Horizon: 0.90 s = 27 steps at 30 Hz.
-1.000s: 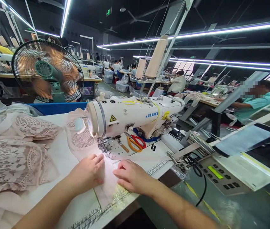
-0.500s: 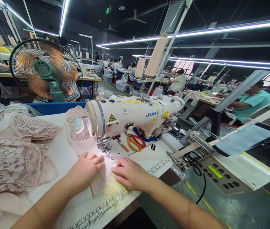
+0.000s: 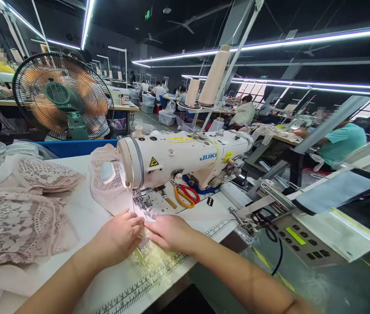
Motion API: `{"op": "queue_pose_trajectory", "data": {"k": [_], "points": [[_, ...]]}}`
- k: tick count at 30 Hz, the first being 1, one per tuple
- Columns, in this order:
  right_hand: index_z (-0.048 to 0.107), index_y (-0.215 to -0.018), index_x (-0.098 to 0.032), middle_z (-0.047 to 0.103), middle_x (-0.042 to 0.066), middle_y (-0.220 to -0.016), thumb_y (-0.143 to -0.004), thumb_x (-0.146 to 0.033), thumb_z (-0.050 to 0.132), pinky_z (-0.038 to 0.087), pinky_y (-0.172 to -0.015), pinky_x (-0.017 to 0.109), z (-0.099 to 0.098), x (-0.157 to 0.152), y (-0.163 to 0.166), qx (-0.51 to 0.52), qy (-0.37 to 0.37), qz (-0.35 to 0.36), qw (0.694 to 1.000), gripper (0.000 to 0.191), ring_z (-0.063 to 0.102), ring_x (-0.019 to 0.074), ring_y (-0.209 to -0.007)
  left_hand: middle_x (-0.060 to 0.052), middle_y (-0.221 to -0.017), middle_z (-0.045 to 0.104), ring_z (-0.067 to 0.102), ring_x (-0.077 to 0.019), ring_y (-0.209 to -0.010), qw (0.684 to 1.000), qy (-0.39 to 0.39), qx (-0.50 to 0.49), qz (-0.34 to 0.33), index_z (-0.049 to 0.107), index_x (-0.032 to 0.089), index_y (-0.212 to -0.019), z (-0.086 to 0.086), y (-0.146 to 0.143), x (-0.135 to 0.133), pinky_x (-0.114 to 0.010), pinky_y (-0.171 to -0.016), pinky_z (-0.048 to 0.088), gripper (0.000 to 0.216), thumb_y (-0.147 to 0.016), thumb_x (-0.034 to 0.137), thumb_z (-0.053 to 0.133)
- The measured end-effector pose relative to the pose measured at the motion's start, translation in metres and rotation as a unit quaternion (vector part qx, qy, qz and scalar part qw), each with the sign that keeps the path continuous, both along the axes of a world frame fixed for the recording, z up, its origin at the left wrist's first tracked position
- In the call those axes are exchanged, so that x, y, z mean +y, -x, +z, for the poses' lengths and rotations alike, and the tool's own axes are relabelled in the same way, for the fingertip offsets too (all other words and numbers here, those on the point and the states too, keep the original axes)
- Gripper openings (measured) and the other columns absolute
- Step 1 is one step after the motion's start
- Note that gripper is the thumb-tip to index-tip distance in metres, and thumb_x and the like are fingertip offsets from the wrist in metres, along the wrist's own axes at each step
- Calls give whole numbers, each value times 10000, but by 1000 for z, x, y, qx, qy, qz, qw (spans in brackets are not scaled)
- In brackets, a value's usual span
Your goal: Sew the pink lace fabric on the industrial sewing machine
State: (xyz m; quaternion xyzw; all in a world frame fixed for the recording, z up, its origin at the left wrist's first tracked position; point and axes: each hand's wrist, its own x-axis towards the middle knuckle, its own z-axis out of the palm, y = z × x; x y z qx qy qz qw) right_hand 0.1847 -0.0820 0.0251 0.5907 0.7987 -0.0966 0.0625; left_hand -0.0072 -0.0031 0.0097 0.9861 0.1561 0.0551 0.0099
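At the front edge of a white sewing surface (image 3: 83, 209), two bare hands meet just before the needle of a cream sewing machine (image 3: 185, 159). Pale pink fabric (image 3: 111, 192) runs under the presser foot and bunches behind and to the left of the machine head; judging by that, most of this piece has already passed the needle and only a short tail lies between the hands. The left hand (image 3: 121, 235) rests palm down with its fingers curled together, pressing the fabric edge flat. The right hand (image 3: 168, 231) lies flat beside it, fingers together and pointing left, their tips almost touching the left hand's. Both forearms reach in from below. Orange-handled scissors (image 3: 185, 196) lie behind the needle, and more pink lace (image 3: 18, 218) is piled at far left. A floor fan (image 3: 62, 96) stands behind.
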Motion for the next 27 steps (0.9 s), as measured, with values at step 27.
{"op": "queue_pose_trajectory", "data": {"k": [27], "points": [[471, -1442, -183, 745, 142, -1014, -979, -502, 482, 555, -718, 412, 14, 13, 21, -38, 69, -74, 994, 562, 708, 332, -935, -44, -1087, 742, 663, -240, -896, 999, 33, -32, 1, 704, 175, -904, -9, 6, 12, -403, -822, 510, 189, -926, 218, 521]]}}
